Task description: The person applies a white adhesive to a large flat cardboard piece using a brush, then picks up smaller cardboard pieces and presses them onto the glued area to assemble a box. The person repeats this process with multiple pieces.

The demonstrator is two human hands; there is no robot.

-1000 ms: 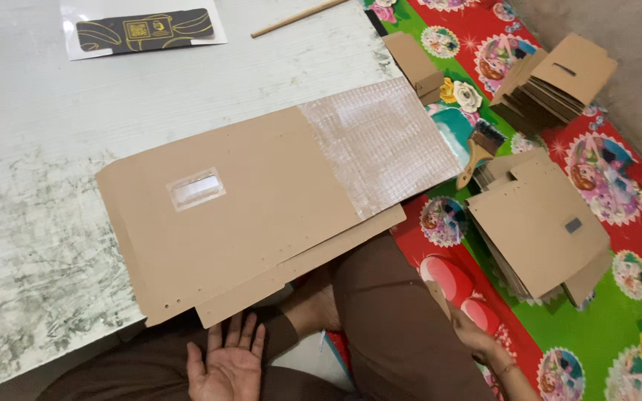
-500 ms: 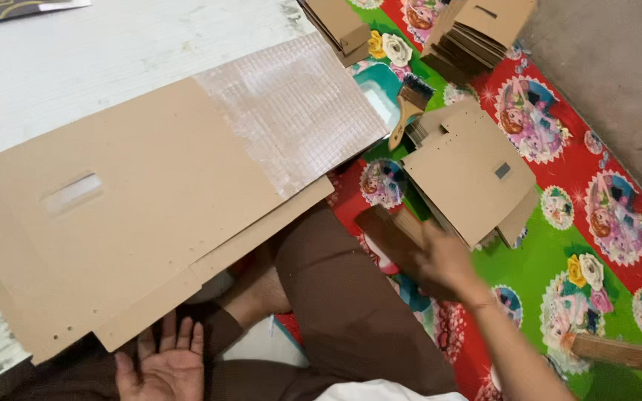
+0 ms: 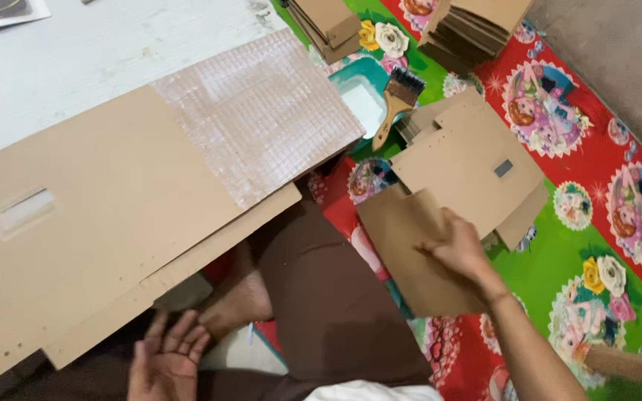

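A colourful floor mat with cardboard pieces on it, beside a white board.

The red and green floral mat (image 3: 618, 171) carries a stack of cut cardboard (image 3: 469, 156); a paintbrush (image 3: 394, 100) lies just left of this stack, and two more cardboard stacks (image 3: 477, 26) lie beyond it, at the top. To the left of the stack, the white board (image 3: 76, 67) carries large cardboard sheets (image 3: 105, 223), one with a glossy squared patch (image 3: 261, 111).
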